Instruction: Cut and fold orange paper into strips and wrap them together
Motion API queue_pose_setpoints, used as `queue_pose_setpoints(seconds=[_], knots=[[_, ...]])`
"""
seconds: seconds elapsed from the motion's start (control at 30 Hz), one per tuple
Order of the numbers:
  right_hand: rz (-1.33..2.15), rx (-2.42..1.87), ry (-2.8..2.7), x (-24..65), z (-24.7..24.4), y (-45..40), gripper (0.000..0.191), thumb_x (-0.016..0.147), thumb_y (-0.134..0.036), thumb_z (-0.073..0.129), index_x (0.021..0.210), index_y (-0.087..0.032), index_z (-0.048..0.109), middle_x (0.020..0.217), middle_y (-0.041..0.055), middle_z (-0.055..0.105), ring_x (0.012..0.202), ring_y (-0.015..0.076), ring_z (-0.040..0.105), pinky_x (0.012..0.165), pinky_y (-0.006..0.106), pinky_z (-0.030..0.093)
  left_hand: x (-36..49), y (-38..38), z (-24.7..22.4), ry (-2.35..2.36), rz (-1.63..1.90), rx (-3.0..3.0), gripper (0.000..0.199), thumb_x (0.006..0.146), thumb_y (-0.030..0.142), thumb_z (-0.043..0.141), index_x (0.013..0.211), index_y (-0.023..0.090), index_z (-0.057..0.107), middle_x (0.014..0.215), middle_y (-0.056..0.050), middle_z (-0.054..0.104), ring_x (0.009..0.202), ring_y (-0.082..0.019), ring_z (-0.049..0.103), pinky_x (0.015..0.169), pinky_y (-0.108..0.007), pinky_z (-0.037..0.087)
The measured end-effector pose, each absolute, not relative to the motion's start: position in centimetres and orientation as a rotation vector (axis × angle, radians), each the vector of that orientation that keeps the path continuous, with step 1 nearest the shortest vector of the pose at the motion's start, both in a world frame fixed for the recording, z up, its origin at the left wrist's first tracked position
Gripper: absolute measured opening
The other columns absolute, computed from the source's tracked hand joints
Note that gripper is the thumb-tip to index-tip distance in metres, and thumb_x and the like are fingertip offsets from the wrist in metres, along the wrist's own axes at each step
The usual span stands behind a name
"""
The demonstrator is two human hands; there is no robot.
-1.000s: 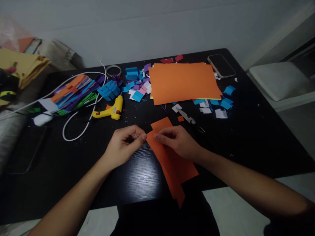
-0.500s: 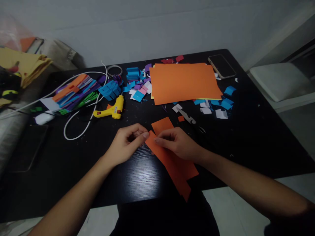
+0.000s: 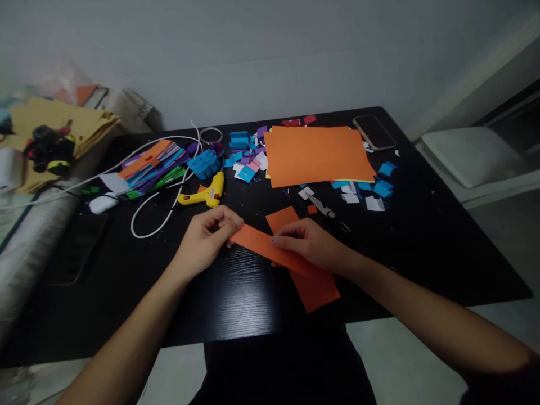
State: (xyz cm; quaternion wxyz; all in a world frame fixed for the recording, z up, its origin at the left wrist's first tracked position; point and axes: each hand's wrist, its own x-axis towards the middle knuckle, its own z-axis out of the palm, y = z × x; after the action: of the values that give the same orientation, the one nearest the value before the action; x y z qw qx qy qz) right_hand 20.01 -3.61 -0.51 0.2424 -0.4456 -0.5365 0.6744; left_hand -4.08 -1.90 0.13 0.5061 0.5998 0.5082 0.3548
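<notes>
Black table (image 3: pixel 422 270): left hand (image 3: pixel 208 236), right hand (image 3: pixel 312 243) pinching 1 orange strip (image 3: pixel 255 240) over orange sheet (image 3: pixel 314 293).

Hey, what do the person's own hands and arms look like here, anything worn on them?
The left hand and right hand are ungloved. The left forearm and right forearm look bare, and a dark fabric sleeve shows near the right elbow.

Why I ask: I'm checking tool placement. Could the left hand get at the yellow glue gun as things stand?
Probably yes: the yellow glue gun lies just beyond the left hand, nothing visible between them, though that hand holds an orange strip and might need to let go.
</notes>
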Motion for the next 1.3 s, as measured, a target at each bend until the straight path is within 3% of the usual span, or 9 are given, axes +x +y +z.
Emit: queue_pose_setpoints(seconds=[0.3,0.43,0.53,0.6,0.7,0.93,1.07,1.17,1.3], knots=[[1.743,-1.242,-1.882,21.7,-0.9,-1.6,0.033,0.090,-0.047,0.074,0.078,-0.017,0.078,0.068,0.0013,0.068,0.060,0.0130,0.056,0.058,0.028,0.039,-8.6,-5.0,0.0,1.514,0.818,1.341,0.029,0.090,0.044,0.069,0.078,0.018,0.066,0.060,0.003,0.057,0.052,-0.011,0.049,0.049,-0.022,0.036],[1.584,-1.289,-1.917,21.0,-1.3,-1.7,0.024,0.091,-0.040,0.073,0.084,-0.017,0.077,0.071,0.0032,0.068,0.064,0.0147,0.058,0.059,0.028,0.041,-10.4,-6.3,-0.4,1.685,0.692,1.546,0.030,0.093,0.046,0.064,0.081,0.019,0.067,0.067,0.001,0.061,0.057,-0.014,0.054,0.052,-0.025,0.039],[1.476,-1.353,-1.968,20.1,-1.4,-1.9,0.017,0.092,-0.028,0.070,0.102,-0.017,0.077,0.078,0.0030,0.068,0.070,0.0156,0.061,0.064,0.027,0.043,-10.4,-7.3,-0.8,1.753,0.677,1.969,0.025,0.096,0.042,0.061,0.098,0.019,0.071,0.093,-0.006,0.073,0.084,-0.022,0.067,0.074,-0.033,0.052],[1.429,-1.367,-2.009,19.5,-1.5,-2.0,0.016,0.092,-0.023,0.067,0.105,-0.017,0.076,0.079,0.0016,0.066,0.072,0.0150,0.060,0.066,0.027,0.042,-9.6,-8.1,-1.2,1.613,0.719,2.252,0.024,0.099,0.037,0.060,0.113,0.020,0.070,0.116,-0.010,0.072,0.109,-0.027,0.067,0.094,-0.042,0.053],[1.569,-1.361,-1.925,19.0,-1.6,-1.9,0.012,0.093,-0.022,0.066,0.100,-0.017,0.074,0.072,-0.0014,0.060,0.065,0.0128,0.056,0.062,0.025,0.042,-8.0,-9.1,-1.9,1.311,0.676,2.494,0.031,0.100,0.033,0.065,0.128,0.020,0.065,0.133,-0.012,0.068,0.123,-0.027,0.064,0.104,-0.044,0.051],[1.978,-1.383,-1.622,19.5,-1.0,-2.0,0.017,0.094,-0.031,0.070,0.095,-0.015,0.073,0.070,-0.0015,0.062,0.060,0.0116,0.057,0.059,0.025,0.046,-7.0,-9.1,-1.8,1.157,0.764,2.556,0.019,0.104,0.018,0.059,0.121,0.018,0.067,0.110,-0.007,0.077,0.097,-0.019,0.073,0.088,-0.033,0.057],[1.527,-1.442,-1.992,19.8,0.1,-2.6,0.031,0.103,-0.041,0.059,0.096,-0.016,0.077,0.085,0.0066,0.075,0.077,0.0180,0.068,0.071,0.030,0.051,-7.5,-8.5,-1.1,1.079,0.703,2.508,0.019,0.106,0.017,0.055,0.120,0.018,0.067,0.111,-0.006,0.076,0.098,-0.017,0.073,0.086,-0.029,0.057],[1.206,-1.271,-2.107,19.6,0.7,-3.5,0.028,0.101,-0.044,0.064,0.105,-0.019,0.078,0.101,0.0074,0.079,0.093,0.0208,0.072,0.083,0.032,0.053,-7.8,-8.2,-0.9,1.077,0.646,2.407,0.019,0.107,0.017,0.051,0.116,0.019,0.068,0.110,-0.005,0.075,0.098,-0.015,0.072,0.086,-0.027,0.057],[1.143,-1.004,-2.232,18.9,0.1,-4.2,0.024,0.096,-0.025,0.074,0.119,-0.020,0.075,0.110,0.0061,0.080,0.102,0.0191,0.073,0.093,0.033,0.054,-7.8,-7.7,-1.0,1.095,0.614,2.320,0.021,0.108,0.020,0.050,0.114,0.020,0.070,0.108,-0.005,0.074,0.097,-0.015,0.071,0.085,-0.026,0.057]])
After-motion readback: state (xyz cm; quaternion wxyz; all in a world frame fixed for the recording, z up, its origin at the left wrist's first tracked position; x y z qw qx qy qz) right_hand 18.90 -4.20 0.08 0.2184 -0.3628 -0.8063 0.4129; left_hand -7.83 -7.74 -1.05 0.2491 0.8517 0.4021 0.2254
